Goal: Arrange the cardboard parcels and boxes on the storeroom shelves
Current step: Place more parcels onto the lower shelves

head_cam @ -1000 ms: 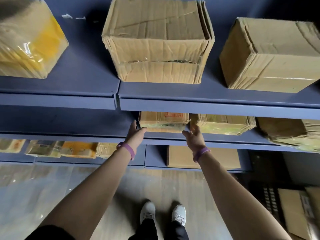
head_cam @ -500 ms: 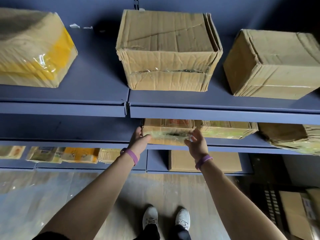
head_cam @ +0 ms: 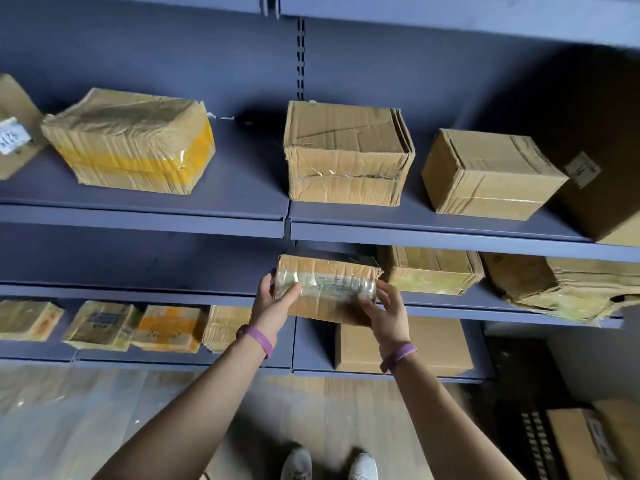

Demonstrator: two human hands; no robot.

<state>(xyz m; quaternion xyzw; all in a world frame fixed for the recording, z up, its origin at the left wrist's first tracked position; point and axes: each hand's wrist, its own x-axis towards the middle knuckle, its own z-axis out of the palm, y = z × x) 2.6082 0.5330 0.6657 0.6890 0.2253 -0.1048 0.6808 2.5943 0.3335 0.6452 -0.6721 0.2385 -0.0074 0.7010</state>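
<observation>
A small taped cardboard parcel (head_cam: 327, 284) is held in front of the middle shelf (head_cam: 138, 292), tilted toward me. My left hand (head_cam: 275, 303) grips its left end with the thumb across the taped front. My right hand (head_cam: 384, 311) grips its right end from below. Both wrists wear purple bands. A similar flat parcel (head_cam: 433, 270) sits on the middle shelf just right of it.
The upper shelf (head_cam: 145, 221) carries a yellow-taped parcel (head_cam: 131, 140), a crumpled box (head_cam: 346, 154) and a smaller box (head_cam: 488, 174). A crushed box (head_cam: 561, 289) lies far right. Several flat parcels (head_cam: 104, 325) line the lower shelf. Boxes (head_cam: 588, 441) stand on the floor, right.
Both hands closed on the small parcel and pulled it out off the middle shelf toward me. The view tilted upward, showing more of the upper shelf.
</observation>
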